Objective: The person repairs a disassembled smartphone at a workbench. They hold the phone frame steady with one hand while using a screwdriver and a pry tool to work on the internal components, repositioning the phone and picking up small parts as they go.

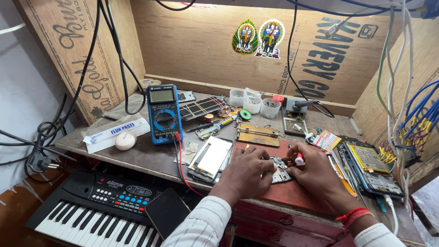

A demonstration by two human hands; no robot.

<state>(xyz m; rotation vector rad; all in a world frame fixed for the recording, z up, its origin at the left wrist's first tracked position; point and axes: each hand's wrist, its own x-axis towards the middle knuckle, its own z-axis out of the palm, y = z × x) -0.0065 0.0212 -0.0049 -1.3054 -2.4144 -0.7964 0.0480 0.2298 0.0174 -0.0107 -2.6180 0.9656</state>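
My left hand [247, 174] rests fingers-down on a small phone circuit board [280, 170] lying on a red mat [292, 192]. My right hand [315, 171] grips a small screwdriver with a red and white cap [299, 158], its tip down at the board. A phone [211, 158] with a pale screen lies just left of my left hand.
A blue multimeter [163, 114] with red and black leads stands at the left, beside a flux paste box [116, 131]. An opened phone [371, 165] lies at the right. Small white cups [252, 103], a soldering stand [295, 112], a metal jig [257, 135], a keyboard [91, 210] below.
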